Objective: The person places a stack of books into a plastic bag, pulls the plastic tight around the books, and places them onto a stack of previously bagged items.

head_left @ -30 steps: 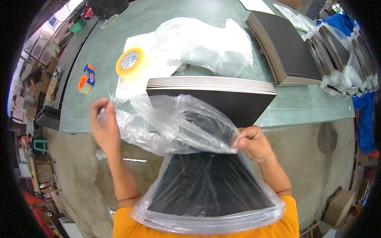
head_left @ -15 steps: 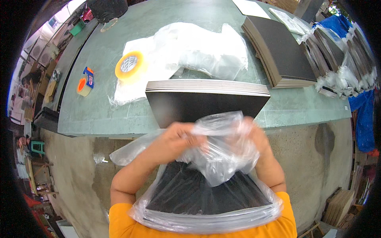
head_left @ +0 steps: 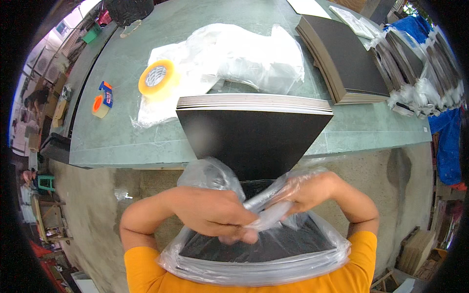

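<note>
A clear plastic bag (head_left: 288,256) lies around a stack of black boards (head_left: 234,246) close against my body. My left hand (head_left: 215,215) is closed on a bunched part of the bag's loose plastic, over the wrapped stack. Gripping the same plastic, my right hand (head_left: 308,193) sits just beside it, with a twisted strip running between the two. Beyond my hands another stack of black sheets (head_left: 254,134) with white edges stands at the table's near edge, unwrapped. Some of its lower part is hidden by the plastic.
On the green table (head_left: 127,141) are a large tape roll (head_left: 157,78), white plastic bags (head_left: 234,53) and a small tape dispenser (head_left: 103,101). A dark board stack (head_left: 342,58) lies at the right, next to several bagged packs (head_left: 415,68).
Both hands have come down toward my body and my elbows have spread outward. The loose plastic, earlier puffed up between my hands, is now drawn into a narrower twisted strip.
</note>
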### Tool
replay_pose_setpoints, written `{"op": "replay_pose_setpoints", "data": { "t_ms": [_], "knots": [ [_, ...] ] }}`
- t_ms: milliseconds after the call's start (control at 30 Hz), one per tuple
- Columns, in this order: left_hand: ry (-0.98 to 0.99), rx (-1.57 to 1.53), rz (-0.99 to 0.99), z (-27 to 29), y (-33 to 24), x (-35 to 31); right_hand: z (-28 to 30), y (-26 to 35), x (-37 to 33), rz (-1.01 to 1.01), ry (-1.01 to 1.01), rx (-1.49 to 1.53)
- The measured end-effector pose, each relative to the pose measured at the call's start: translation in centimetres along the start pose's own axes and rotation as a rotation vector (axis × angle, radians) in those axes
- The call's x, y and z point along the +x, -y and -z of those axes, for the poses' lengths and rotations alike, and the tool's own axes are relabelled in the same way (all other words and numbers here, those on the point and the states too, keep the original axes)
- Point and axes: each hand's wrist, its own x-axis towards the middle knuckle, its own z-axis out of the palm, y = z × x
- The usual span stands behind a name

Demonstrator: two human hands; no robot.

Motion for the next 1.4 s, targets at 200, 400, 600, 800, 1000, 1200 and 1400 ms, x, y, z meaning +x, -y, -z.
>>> {"op": "replay_pose_setpoints", "data": {
  "t_ms": [200,400,600,800,1000,1200,1400],
  "knots": [
    [-0.28,0.929,0.379,-0.4,1.1,-1.5,1.5,4.9,-0.2,0.089,0.386,0.051],
    [-0.155,0.754,0.267,-2.5,-1.1,-0.8,-1.3,-1.0,-4.1,-0.336,-0.291,-1.07],
    [-0.326,0.98,0.675,-3.4,5.6,-4.9,1.8,3.9,-3.8,-0.55,-0.573,-0.601],
    [-1.503,0.258,0.372,-1.7,0.5,-8.2,1.6,1.7,-4.5,-0.236,-1.61,-0.763],
    [-1.634,1.264,0.401,1.9,3.5,-6.6,2.0,1.3,-2.0,-0.419,-1.471,-1.132],
    [-1.504,1.155,0.23,0.1,3.4,-6.5,0.0,1.3,-5.8,-0.257,-1.456,-0.725],
    [-1.237,-0.433,-0.146,0.1,5.0,-9.9,0.8,-1.6,-8.7,0.099,-1.01,0.768]
  ]
}}
